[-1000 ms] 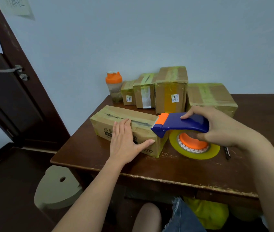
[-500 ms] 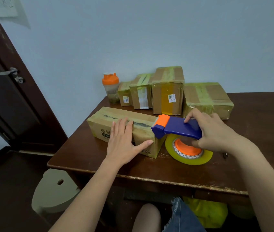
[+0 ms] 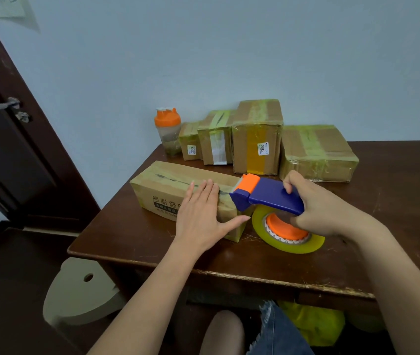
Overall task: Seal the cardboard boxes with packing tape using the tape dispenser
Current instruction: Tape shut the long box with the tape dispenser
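Left hand (image 3: 203, 216) presses flat, fingers straight, on the long box (image 3: 168, 190); right hand (image 3: 324, 208) grips the tape dispenser (image 3: 268, 198) at its taped end.

Your glossy blue-and-orange plastic tape dispenser (image 3: 268, 197) carries a shiny yellowish tape roll (image 3: 288, 238), the matt brown cardboard box (image 3: 178, 190) wears wrinkled glossy tape, and the dark wooden surface (image 3: 396, 213) looks polished but scratched.

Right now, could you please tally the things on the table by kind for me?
Cardboard boxes: 5, the long box under the left hand and four at the back
Tape dispenser: 1, held by the right hand
Shaker bottle: 1
Total: 7
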{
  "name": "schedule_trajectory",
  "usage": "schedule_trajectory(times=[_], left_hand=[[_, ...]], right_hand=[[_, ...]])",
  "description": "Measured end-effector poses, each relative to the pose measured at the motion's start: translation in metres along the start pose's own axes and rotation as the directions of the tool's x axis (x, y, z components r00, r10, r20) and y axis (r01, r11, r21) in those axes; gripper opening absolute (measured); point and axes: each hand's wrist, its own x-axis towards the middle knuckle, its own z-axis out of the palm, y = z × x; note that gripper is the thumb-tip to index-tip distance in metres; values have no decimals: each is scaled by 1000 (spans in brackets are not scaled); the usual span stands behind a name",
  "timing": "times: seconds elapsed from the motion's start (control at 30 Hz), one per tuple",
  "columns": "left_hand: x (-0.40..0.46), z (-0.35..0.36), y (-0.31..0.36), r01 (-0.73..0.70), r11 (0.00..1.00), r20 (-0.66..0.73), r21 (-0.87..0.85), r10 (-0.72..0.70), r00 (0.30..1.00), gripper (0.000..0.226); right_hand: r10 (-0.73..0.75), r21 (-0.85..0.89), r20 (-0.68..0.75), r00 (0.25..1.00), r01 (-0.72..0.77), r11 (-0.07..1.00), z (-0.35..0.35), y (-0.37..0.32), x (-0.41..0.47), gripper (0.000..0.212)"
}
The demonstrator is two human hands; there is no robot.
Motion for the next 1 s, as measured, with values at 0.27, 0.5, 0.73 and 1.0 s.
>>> schedule_trajectory(times=[0.27,0.5,0.73,1.0], left_hand=[[-1,5,0,-23,998,-43,-62,20,999,102],[1,6,4,-15,988,-70,-151,5,998,91],[-5,12,3,-64,966,-142,-252,29,989,69],[-9,18,-3,-161,956,-172,-245,120,978,64]], right_hand=[[20,70,18,1000,-22,997,-5,-1,-3,48],[24,97,19,1000,-25,995,-4,-1,-2,46],[13,109,13,1000,-14,994,-3,-1,-2,49],[7,127,11,1000,-8,992,-2,3,0,47]])
